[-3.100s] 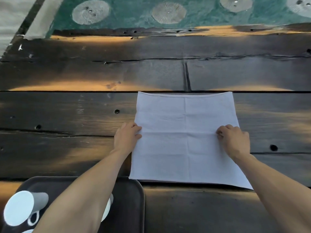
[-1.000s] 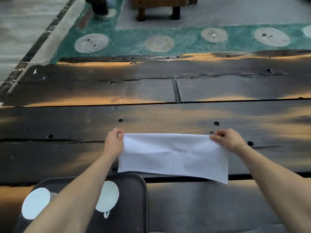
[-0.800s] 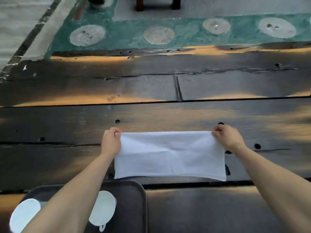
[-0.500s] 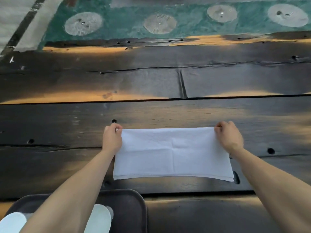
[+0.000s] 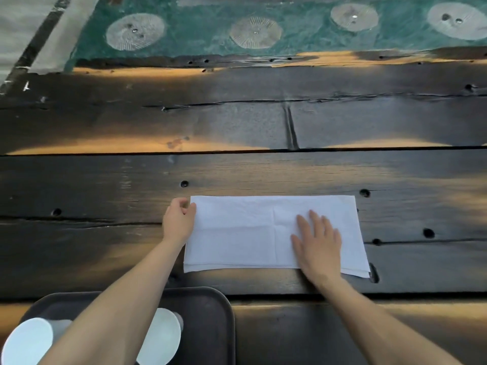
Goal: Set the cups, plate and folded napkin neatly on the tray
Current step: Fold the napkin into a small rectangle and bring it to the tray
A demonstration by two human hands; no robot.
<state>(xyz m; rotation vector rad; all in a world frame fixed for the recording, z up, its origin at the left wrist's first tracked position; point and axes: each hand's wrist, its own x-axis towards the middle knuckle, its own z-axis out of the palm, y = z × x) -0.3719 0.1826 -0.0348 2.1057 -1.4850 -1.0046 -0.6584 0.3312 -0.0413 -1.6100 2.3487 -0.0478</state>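
Nearest the camera, a dark tray (image 5: 210, 325) sits at the table's near edge, below and left of the napkin. Two white cups (image 5: 29, 341) lie on their sides in it, partly hidden by the left forearm crossing over the tray; the second cup (image 5: 163, 335) shows just right of that arm.

Beyond the tray, the white napkin (image 5: 250, 233) lies flat on the dark wooden table (image 5: 263, 122), folded into a long rectangle with its layered edges showing along the near side and a crease down its middle.

The left hand (image 5: 179, 222) sits at the napkin's far left corner, fingers curled, thumb and fingertips pinched together on the cloth's edge. The forearm runs back toward the camera at a slant.

The right hand (image 5: 317, 243) rests palm down on the right half of the napkin, fingers straight, slightly spread and pointing away from the camera, pressing the cloth flat and gripping nothing. Its wrist crosses the napkin's near edge.

Past the napkin, the planks end at a green floor with pale round discs.
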